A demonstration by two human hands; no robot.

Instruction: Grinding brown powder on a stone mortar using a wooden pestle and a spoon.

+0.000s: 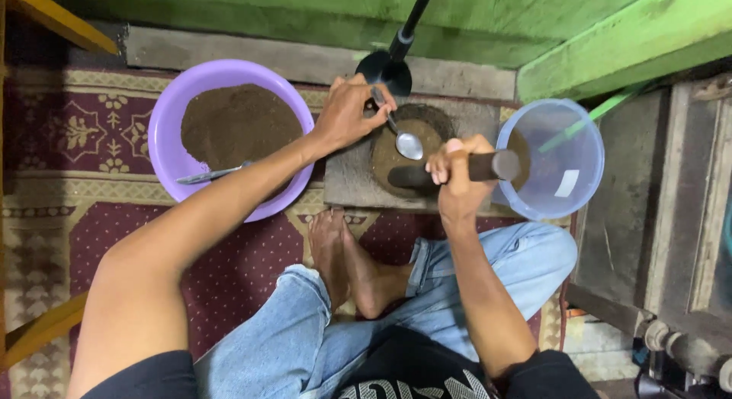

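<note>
My left hand [347,113] pinches the handle of a metal spoon [404,139], fingers closed around its upper end, with the bowl of the spoon lying over the brown powder in the stone mortar [408,151]. My right hand [455,178] is wrapped shut around a dark stone pestle [473,168], which lies nearly level across the near edge of the mortar, its rounded end poking out to the right past my knuckles. The mortar sits in a grey stone slab [347,181] set on the patterned maroon carpet [229,262], directly beyond my 2 bare feet [351,262], which are crossed between my knees.

Just left of the slab stands a purple plastic basin [171,132] holding a heap of the same brown powder, and a second spoon [210,174] rests inside it near its front wall, partly behind my left forearm. Just right of the slab, touching the pestle's end, is a clear bluish plastic bowl [568,178] with a little brown powder along its left side. Beyond the mortar a black stand base with a dark pole [396,52] rises toward the green wooden wall [457,17].
</note>
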